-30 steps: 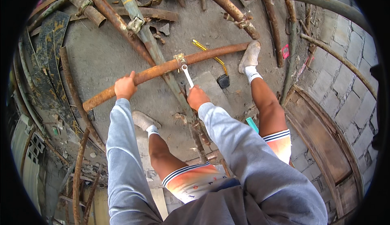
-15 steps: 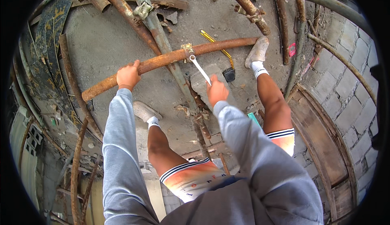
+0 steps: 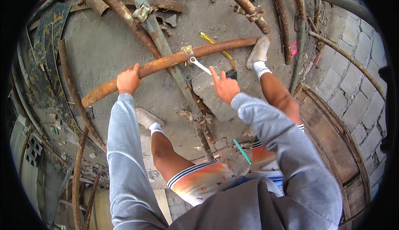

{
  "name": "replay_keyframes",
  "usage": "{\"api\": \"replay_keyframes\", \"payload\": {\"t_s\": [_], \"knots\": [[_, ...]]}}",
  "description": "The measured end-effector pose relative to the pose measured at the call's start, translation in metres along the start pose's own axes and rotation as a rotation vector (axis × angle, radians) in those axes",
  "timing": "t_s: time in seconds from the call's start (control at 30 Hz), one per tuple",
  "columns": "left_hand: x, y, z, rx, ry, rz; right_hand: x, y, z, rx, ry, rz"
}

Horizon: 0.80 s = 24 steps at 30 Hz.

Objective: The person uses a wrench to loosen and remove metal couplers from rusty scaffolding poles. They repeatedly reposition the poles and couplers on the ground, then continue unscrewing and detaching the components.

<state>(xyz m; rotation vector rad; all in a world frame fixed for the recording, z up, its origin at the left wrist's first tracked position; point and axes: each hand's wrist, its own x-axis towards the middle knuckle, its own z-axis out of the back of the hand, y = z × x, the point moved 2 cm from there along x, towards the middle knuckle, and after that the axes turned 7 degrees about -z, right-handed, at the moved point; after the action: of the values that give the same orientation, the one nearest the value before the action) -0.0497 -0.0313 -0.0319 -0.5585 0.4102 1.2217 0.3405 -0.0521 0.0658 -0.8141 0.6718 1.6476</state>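
Note:
A rusty pipe (image 3: pixel 162 65) lies crosswise in front of me, over a greyish pipe (image 3: pixel 183 84). My left hand (image 3: pixel 129 80) is closed round its left part. A metal clamp (image 3: pixel 188 50) sits around the pipe's middle. The ring end of a silver wrench (image 3: pixel 201 66) is at the clamp's near side. My right hand (image 3: pixel 226 87) is on the wrench's handle end, its index finger stretched along it and the other fingers partly hidden. Behind that hand a black tape measure (image 3: pixel 231 75) is partly covered; a yellow strip (image 3: pixel 216 45) passes under the pipe.
My right shoe (image 3: pixel 258 52) is at the pipe's right end; my left shoe (image 3: pixel 149 117) stands nearer. More rusty pipes (image 3: pixel 120 9) with clamps lie at the far side. A grey block wall (image 3: pixel 353 72) and a wooden panel (image 3: pixel 328 134) stand on the right.
My right hand has swung right and slightly nearer with the wrench, which lies at a flatter angle, and its index finger has straightened. My left hand keeps its hold on the pipe.

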Motion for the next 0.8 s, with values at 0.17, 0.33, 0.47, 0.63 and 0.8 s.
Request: {"api": "replay_keyframes", "payload": {"t_s": [0.17, 0.33, 0.47, 0.63, 0.8], "knots": [[0.003, -0.002, 0.003, -0.014, 0.044, 0.021, -0.015, 0.050, -0.029, 0.112, 0.048, -0.074], [0.001, -0.001, 0.002, 0.008, 0.033, 0.034, -0.016, 0.033, -0.005, 0.217, -0.021, -0.081], [0.003, -0.004, 0.004, -0.020, 0.039, 0.022, -0.013, 0.032, 0.017, 0.229, -0.046, -0.075], [0.002, -0.005, 0.008, -0.014, 0.072, 0.040, -0.016, 0.039, 0.019, 0.105, 0.025, -0.117], [0.002, -0.003, 0.006, -0.011, 0.064, 0.032, -0.021, 0.070, 0.004, 0.234, 0.160, -0.209]]}}
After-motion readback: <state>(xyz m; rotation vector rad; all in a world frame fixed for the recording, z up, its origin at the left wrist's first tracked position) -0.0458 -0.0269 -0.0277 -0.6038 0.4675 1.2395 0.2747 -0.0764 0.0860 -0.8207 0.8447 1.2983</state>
